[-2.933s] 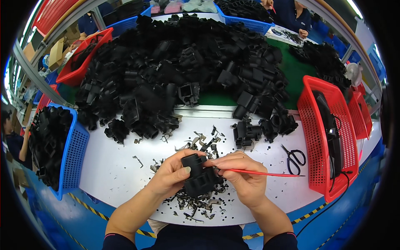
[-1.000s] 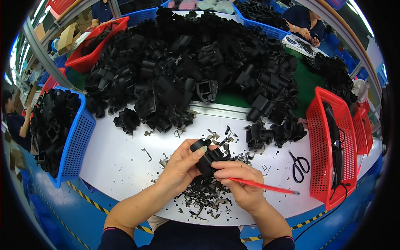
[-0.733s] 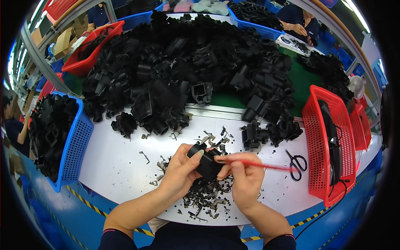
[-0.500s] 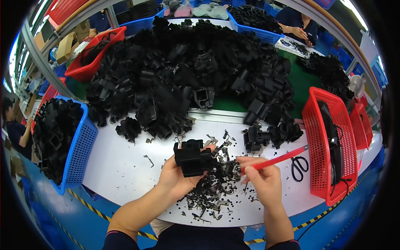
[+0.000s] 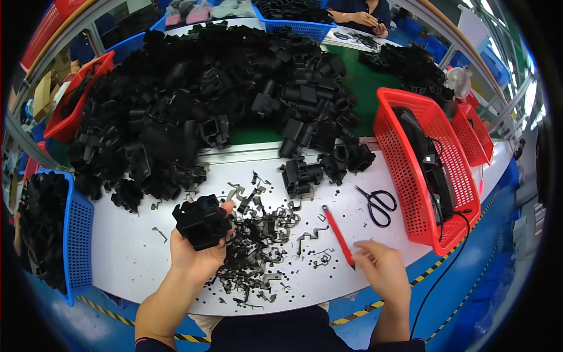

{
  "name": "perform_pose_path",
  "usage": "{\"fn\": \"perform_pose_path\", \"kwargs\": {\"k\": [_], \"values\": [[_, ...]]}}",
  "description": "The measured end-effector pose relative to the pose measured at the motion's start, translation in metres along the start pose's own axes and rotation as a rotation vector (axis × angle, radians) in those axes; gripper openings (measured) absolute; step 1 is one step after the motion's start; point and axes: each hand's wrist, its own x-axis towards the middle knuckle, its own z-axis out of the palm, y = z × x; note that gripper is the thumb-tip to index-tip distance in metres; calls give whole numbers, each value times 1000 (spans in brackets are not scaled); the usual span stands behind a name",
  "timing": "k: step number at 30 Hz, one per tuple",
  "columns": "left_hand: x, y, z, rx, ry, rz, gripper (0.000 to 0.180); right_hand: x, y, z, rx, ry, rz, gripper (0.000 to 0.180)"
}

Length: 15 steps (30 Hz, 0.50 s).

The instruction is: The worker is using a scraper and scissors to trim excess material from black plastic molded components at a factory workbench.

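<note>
In my left hand rests a black moulded plastic part, blocky and hollow, gripped between thumb and fingers above the table. My right hand is over the right side of the table, with its slightly blurred fingers partly bent and nothing visible in them. Just beside its fingertips lies a slim red stick-like tool with a grey tip pointing away from me. Between the hands spreads a heap of small dark plastic scraps and bits. Black-handled scissors lie beyond my right hand.
A large pile of black plastic parts covers the back. A blue basket of similar parts stands left. At right, a red basket holds black devices with a cable trailing out. Another person's hands work at the far side.
My right hand has let go of the red tool, which now lies on the table. The left hand still holds the black part, now turned differently. The whole view has shifted rightward.
</note>
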Motion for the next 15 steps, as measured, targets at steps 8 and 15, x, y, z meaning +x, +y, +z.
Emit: {"fn": "perform_pose_path", "kwargs": {"k": [8,15], "values": [[0,-5,11,160,-98,-38,46,42,66,-9,-433,420,-127,41],[-28,-15,11,200,-80,67,43,59,56,-16,-458,288,-47,51]]}}
